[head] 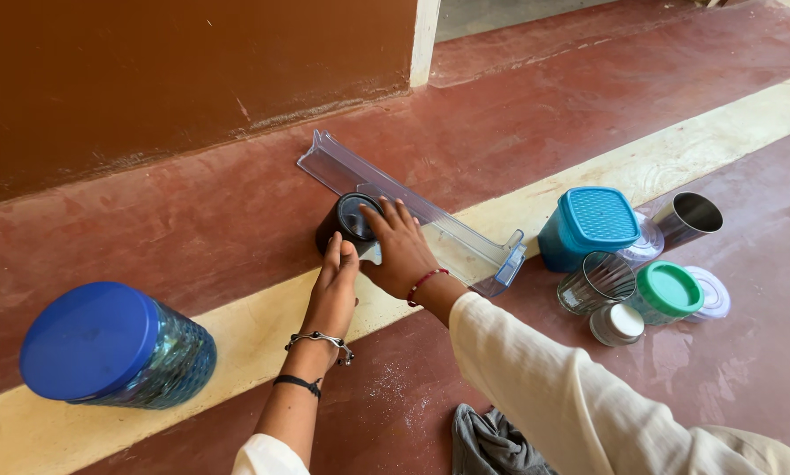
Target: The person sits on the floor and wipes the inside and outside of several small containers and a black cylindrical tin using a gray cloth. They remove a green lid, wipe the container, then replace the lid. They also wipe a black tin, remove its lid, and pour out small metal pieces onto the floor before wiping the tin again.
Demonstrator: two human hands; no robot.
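Observation:
A dark cylindrical jar [345,222] with a grey lid lies tilted on the floor beside a long clear plastic tray [412,207]. My left hand [333,290] presses flat against the jar's near side. My right hand [399,248] rests over the lid end, its fingers spread on the jar and the tray's rim. Both wrists wear bracelets, and white sleeves cover my forearms.
A large blue-lidded jar [113,347] lies at the left. At the right stand a blue box [586,227], a glass tumbler [595,281], a green-lidded jar [667,292], a small white-lidded jar [617,324] and a steel cup [687,218]. A grey cloth [491,444] lies near my lap. A brown wall [184,79] runs behind.

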